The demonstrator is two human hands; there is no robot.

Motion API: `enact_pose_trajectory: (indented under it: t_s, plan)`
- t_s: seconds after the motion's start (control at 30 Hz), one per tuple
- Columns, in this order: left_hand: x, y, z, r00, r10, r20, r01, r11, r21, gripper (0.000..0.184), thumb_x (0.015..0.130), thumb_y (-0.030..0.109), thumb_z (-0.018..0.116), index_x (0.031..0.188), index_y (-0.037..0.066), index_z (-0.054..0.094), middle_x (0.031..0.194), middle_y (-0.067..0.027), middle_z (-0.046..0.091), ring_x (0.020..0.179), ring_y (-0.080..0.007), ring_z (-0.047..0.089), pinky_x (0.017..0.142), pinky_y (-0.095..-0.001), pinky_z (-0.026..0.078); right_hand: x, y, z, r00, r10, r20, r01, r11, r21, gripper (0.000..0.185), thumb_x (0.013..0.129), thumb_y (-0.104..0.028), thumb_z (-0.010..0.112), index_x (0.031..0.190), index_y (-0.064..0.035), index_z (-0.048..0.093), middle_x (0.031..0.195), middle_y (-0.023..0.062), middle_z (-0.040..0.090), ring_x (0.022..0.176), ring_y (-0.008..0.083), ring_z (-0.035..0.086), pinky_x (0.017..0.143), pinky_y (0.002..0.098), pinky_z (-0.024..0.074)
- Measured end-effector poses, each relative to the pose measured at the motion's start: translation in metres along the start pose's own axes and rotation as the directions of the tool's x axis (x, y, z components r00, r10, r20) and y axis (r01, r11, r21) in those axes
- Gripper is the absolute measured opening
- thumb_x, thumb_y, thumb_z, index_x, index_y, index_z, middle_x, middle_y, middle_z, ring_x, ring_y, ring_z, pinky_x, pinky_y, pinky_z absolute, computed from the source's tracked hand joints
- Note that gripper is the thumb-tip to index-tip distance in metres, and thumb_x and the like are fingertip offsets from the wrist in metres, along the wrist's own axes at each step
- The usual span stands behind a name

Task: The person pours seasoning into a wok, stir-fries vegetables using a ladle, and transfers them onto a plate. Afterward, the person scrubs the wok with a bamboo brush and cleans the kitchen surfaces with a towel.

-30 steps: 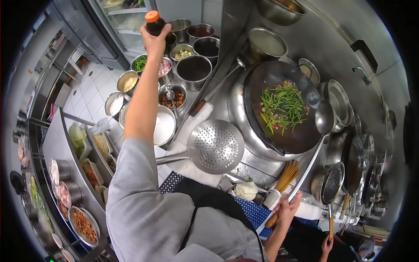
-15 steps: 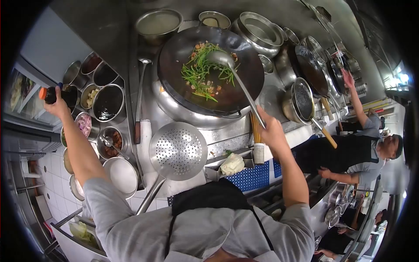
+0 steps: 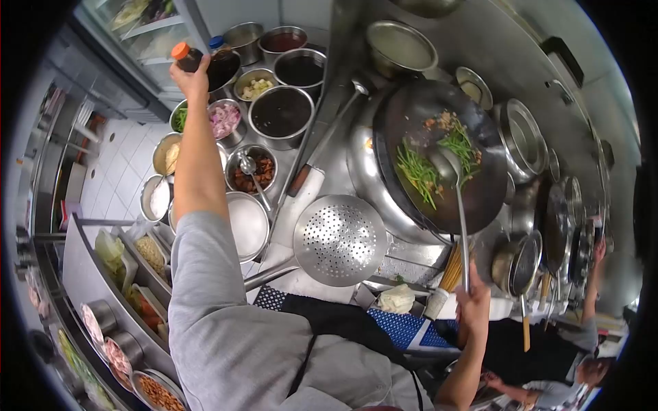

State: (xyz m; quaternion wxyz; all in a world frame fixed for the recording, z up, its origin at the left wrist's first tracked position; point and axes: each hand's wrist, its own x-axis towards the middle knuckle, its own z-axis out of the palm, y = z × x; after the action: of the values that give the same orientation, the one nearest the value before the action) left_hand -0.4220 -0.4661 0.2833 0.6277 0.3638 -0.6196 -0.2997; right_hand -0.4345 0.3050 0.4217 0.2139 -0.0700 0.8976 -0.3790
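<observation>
My left hand [image 3: 194, 81] is stretched out to the upper left, its fingers closed round a dark bottle [image 3: 188, 63] with an orange cap. The bottle is tilted beside the metal pots of sauces and ingredients. My right hand [image 3: 474, 303] grips the long handle of a steel ladle [image 3: 463, 236]. Its bowl rests inside a large dark wok [image 3: 473, 216], among cut green vegetable stalks [image 3: 418, 175] and small browned bits. The stalks lie in two heaps, one on each side of the ladle bowl.
A perforated strainer [image 3: 340, 240] lies in front of the wok. Pots of dark sauce [image 3: 281, 113], chopped onion [image 3: 225, 120] and browned pieces [image 3: 264, 177] stand at the left. A bamboo brush [image 3: 451, 270] and a white cloth [image 3: 396, 299] sit near my right hand. Another person [image 3: 534, 349] works at the right.
My view has turned left, so the wok and pots appear farther right. The ladle has shifted in the wok, and the stalks have parted into two heaps. Both hands keep their holds.
</observation>
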Motion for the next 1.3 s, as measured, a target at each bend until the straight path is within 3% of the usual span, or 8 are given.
enact_pose_trajectory:
  t_s: [0.1, 0.2, 0.3, 0.57, 0.7, 0.83, 0.97, 1.3]
  plan:
    - [-0.015, 0.019, -0.003, 0.98, 0.061, 0.189, -0.089, 0.985, 0.146, 0.061, 0.063, 0.027, 0.087, 0.108, -0.004, 0.06, 0.099, -0.0172, 0.063, 0.092, -0.0295, 0.061, 0.087, -0.0399, 0.046, 0.04, 0.031, 0.006, 0.96, -0.214, -0.183, 0.189, 0.971, -0.145, 0.06, 0.079, 0.003, 0.052, 0.139, -0.0025, 0.048, 0.073, -0.0029, 0.054, 0.054, 0.0011, 0.042, 0.044, 0.0202, 0.0359]
    - [-0.029, -0.009, 0.004, 0.963, -0.049, 0.264, -0.058, 0.921, 0.385, 0.063, 0.065, 0.036, 0.085, 0.112, 0.002, 0.063, 0.108, -0.0171, 0.067, 0.101, -0.0324, 0.064, 0.09, -0.0412, 0.047, 0.076, 0.024, 0.012, 0.92, -0.234, -0.315, 0.071, 0.889, -0.452, 0.059, 0.081, -0.007, 0.057, 0.139, -0.0046, 0.044, 0.1, 0.0306, 0.064, 0.1, 0.033, 0.066, 0.084, 0.0357, 0.0474]
    - [-0.02, -0.043, 0.011, 0.963, -0.056, 0.264, -0.09, 0.855, 0.511, 0.075, 0.062, 0.045, 0.084, 0.122, 0.006, 0.058, 0.118, -0.0161, 0.064, 0.112, -0.0338, 0.059, 0.099, -0.0433, 0.042, 0.078, 0.022, 0.016, 0.952, -0.183, -0.246, 0.072, 0.913, -0.401, 0.061, 0.08, -0.011, 0.061, 0.14, -0.0111, 0.046, 0.097, 0.0322, 0.062, 0.097, 0.0481, 0.058, 0.085, 0.0465, 0.0462]
    - [-0.043, 0.043, -0.048, 0.953, -0.019, 0.304, -0.109, 0.91, 0.401, 0.072, 0.073, 0.036, 0.081, 0.128, -0.001, 0.052, 0.117, -0.0171, 0.063, 0.109, -0.0284, 0.06, 0.098, -0.0367, 0.042, -0.028, 0.002, -0.025, 0.976, 0.189, 0.112, -0.196, 0.979, 0.056, 0.066, 0.077, 0.0, 0.065, 0.14, -0.0102, 0.047, 0.092, 0.0243, 0.066, 0.066, 0.0098, 0.057, 0.064, 0.0328, 0.0499]
    - [-0.14, 0.198, -0.114, 0.671, -0.112, 0.733, 0.297, 0.947, -0.127, 0.048, 0.089, 0.021, 0.067, 0.13, 0.0, 0.053, 0.114, -0.0104, 0.064, 0.104, -0.0192, 0.061, 0.092, -0.0318, 0.046, 0.064, 0.029, -0.027, 0.974, -0.178, -0.143, 0.134, 0.952, -0.277, 0.06, 0.08, -0.015, 0.062, 0.138, -0.0091, 0.047, 0.1, 0.0301, 0.062, 0.096, 0.0453, 0.059, 0.084, 0.0434, 0.0474]
    - [-0.251, 0.286, -0.2, -0.055, -0.081, 0.995, 0.432, 0.897, 0.097, 0.055, 0.083, 0.039, 0.071, 0.121, 0.001, 0.061, 0.114, -0.0092, 0.065, 0.103, -0.0181, 0.062, 0.091, -0.0331, 0.047, 0.145, 0.037, -0.023, 0.928, -0.32, -0.188, 0.238, 0.902, -0.359, 0.062, 0.081, -0.008, 0.06, 0.142, -0.0073, 0.043, 0.065, 0.0195, 0.06, 0.05, 0.0249, 0.061, 0.054, 0.0377, 0.0495]
    - [-0.394, 0.318, -0.25, -0.646, -0.002, 0.763, 0.445, 0.811, 0.379, 0.053, 0.091, 0.035, 0.064, 0.131, 0.001, 0.055, 0.123, -0.0125, 0.063, 0.111, -0.0188, 0.059, 0.098, -0.033, 0.044, 0.136, 0.055, -0.027, 0.892, -0.452, -0.02, 0.407, 0.821, -0.4, 0.063, 0.082, -0.009, 0.06, 0.142, -0.0106, 0.043, 0.075, 0.0255, 0.064, 0.067, 0.0373, 0.066, 0.067, 0.0444, 0.0513]
    - [-0.778, 0.218, -0.217, -0.469, 0.107, 0.877, 0.018, 0.994, -0.112, 0.06, 0.092, 0.042, 0.054, 0.137, 0.002, 0.046, 0.129, -0.0236, 0.055, 0.122, -0.0391, 0.05, 0.105, -0.0415, 0.039, -0.014, 0.119, -0.119, 0.928, -0.344, 0.143, 0.321, 0.545, -0.774, 0.073, 0.077, 0.002, 0.056, 0.146, -0.0127, 0.037, 0.081, 0.0324, 0.063, 0.075, 0.0434, 0.066, 0.071, 0.0483, 0.0524]
